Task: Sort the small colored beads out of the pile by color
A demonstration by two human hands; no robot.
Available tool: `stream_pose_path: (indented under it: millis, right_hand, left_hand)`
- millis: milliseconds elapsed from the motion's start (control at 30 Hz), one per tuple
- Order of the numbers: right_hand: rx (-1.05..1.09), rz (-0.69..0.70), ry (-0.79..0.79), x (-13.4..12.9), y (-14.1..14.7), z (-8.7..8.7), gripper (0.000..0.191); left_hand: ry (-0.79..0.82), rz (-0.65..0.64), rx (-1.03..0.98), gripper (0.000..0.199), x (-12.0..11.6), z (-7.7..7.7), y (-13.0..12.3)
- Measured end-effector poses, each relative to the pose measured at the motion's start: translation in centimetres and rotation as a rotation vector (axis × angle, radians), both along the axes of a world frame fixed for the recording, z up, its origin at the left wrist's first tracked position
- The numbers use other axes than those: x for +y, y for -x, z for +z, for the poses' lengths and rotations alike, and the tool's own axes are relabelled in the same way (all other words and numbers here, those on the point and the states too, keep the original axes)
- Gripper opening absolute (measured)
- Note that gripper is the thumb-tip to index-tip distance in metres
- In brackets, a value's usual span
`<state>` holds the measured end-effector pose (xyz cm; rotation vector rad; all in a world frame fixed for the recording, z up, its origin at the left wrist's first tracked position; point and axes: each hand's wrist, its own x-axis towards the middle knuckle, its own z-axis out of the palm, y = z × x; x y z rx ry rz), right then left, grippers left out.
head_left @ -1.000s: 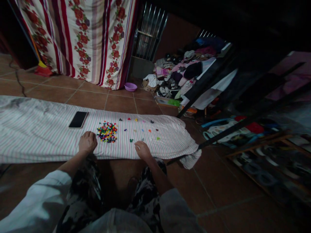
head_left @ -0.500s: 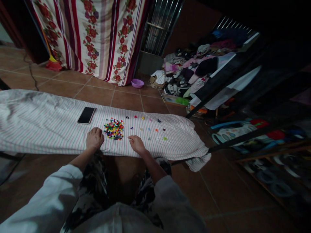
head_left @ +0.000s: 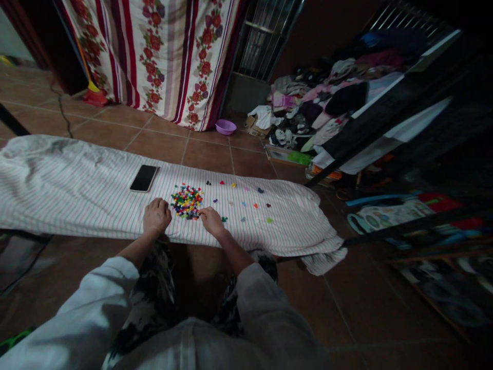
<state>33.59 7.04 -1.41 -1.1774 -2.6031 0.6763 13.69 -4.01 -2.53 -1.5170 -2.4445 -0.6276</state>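
A pile of tiny multicoloured pieces (head_left: 187,200) lies on a striped cloth (head_left: 96,180); the pieces are too small to name. At the pile's left edge my left hand (head_left: 157,216) rests palm down, fingers curled in, their tips hidden. My right hand (head_left: 211,221) pinches at the lower right edge of the pile, and whatever is between its fingertips cannot be made out. Small groups of like-coloured pieces sit spaced out to the right, among them a dark green group (head_left: 224,219) beside my right hand, an orange group (head_left: 256,205) and a lime green group (head_left: 269,220).
A phone (head_left: 144,178) with a dark screen lies on the cloth, left of the pile. Beyond the cloth a purple basin (head_left: 225,127) stands on the tiled floor near a floral curtain (head_left: 173,61). A heap of clothes (head_left: 308,105) fills the back right.
My right hand has moved left to the pile's edge, and the dark green group now shows beside it. My left hand stays by the pile. The whole view has shifted slightly.
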Motion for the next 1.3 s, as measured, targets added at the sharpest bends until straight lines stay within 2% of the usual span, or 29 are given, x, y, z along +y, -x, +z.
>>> stream_pose_path:
  millis: [400,867,1033,1300]
  right_hand:
    - [0.001,-0.086,0.017,-0.5,0.4,0.1,0.018]
    - [0.122,-0.072,-0.033,-0.5,-0.2,-0.9,0.021]
    - [0.167,-0.028,-0.035,-0.4,-0.6,-1.3,0.021]
    - [0.242,0.003,-0.009,-0.4,-1.1,-1.1,0.017]
  left_hand:
    - [-0.049,-0.003,0.009,0.02,0.1,-0.3,0.0]
    - [-0.019,0.003,-0.005,0.02,0.1,0.2,-0.2]
    - [0.001,0.0,-0.014,0.022,0.0,0.4,-0.2]
    - [0.007,0.005,-0.013,0.022,-0.1,0.4,-0.2]
